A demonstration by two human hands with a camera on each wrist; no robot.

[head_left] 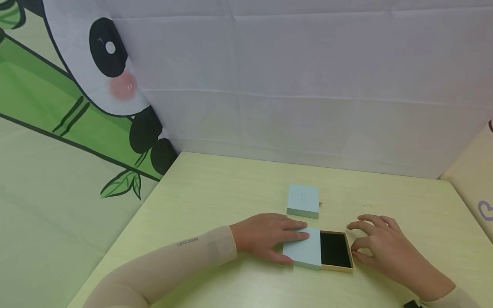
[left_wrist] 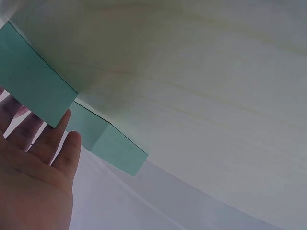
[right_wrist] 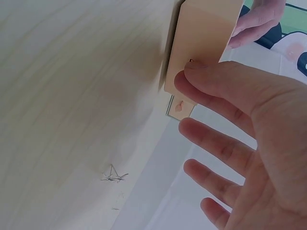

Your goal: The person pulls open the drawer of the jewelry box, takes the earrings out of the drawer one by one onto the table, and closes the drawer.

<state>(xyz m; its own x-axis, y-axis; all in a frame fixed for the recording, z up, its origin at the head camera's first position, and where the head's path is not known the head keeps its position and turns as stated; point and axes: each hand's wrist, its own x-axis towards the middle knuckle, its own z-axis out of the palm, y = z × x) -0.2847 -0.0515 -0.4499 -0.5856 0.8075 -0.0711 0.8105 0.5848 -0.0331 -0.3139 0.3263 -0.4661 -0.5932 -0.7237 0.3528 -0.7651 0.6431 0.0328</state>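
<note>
A pale blue drawer-style box (head_left: 304, 256) lies on the table with its black-lined inner tray (head_left: 335, 250) slid partly out to the right. My left hand (head_left: 265, 237) rests on the blue sleeve, fingers spread over its top; the left wrist view shows the fingers at the sleeve's edge (left_wrist: 36, 76). At the tray's tan end face (right_wrist: 201, 43), my right hand (head_left: 385, 248) pinches a small pull tab between thumb and index finger. The tab is mostly hidden by the fingertips. The other right fingers are spread apart.
A second pale blue box (head_left: 303, 199) stands closed just behind, its small pull tab (right_wrist: 179, 106) sticking out on the right. Thin wiry bits (right_wrist: 114, 175) lie on the table behind my right hand. A white cloth wall (head_left: 289, 85) borders the table's far edge.
</note>
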